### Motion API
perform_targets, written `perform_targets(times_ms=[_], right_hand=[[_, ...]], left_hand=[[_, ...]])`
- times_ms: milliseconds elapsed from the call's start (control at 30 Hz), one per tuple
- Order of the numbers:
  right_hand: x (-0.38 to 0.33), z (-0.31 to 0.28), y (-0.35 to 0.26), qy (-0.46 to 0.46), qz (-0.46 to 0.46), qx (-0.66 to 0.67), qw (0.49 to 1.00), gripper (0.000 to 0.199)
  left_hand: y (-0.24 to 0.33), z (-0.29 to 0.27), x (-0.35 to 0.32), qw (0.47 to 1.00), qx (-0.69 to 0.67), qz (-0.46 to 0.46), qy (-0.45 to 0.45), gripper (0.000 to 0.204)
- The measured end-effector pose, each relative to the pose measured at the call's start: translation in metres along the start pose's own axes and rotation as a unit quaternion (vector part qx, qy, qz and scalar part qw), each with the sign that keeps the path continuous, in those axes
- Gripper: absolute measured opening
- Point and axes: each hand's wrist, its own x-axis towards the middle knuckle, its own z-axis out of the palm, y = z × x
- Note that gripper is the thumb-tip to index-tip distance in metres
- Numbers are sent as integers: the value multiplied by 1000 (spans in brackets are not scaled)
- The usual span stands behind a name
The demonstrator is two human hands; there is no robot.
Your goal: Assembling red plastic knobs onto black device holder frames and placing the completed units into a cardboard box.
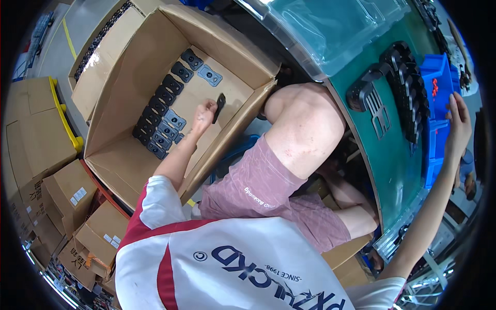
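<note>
Inside a large open cardboard box [243, 111], my left hand [204, 114] grips a flat black plastic part [219, 107], seen nearly edge-on. Rows of similar black parts [157, 106] lie on the box bottom, with a few grey-blue ones [209, 75] among them. My right hand [459, 121] is raised beside a blue bin [436, 103] at the far right. Its fingers are stretched out and slightly apart, and nothing shows in them. Small red pieces [435, 87] sit in that bin.
A green-topped table [356, 124] on the right bears a row of black parts [408, 88] and a clear plastic tub [320, 41]. My bent knee comes between box and table. Closed cardboard boxes [41, 119] are stacked at the left.
</note>
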Motion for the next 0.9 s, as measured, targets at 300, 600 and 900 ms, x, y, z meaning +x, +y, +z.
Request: perform_targets(times_ms=[300, 600, 900], right_hand=[[-155, -13, -74, -115, 120, 427, 889, 14], [-231, 9, -121, -108, 267, 569, 770, 30], [-256, -13, -77, -38, -80, 239, 967, 47]], left_hand=[[177, -28, -152, 814, -521, 194, -168, 35], [242, 31, -231, 784, -454, 132, -402, 48], [275, 99, -282, 777, -390, 60, -490, 50]])
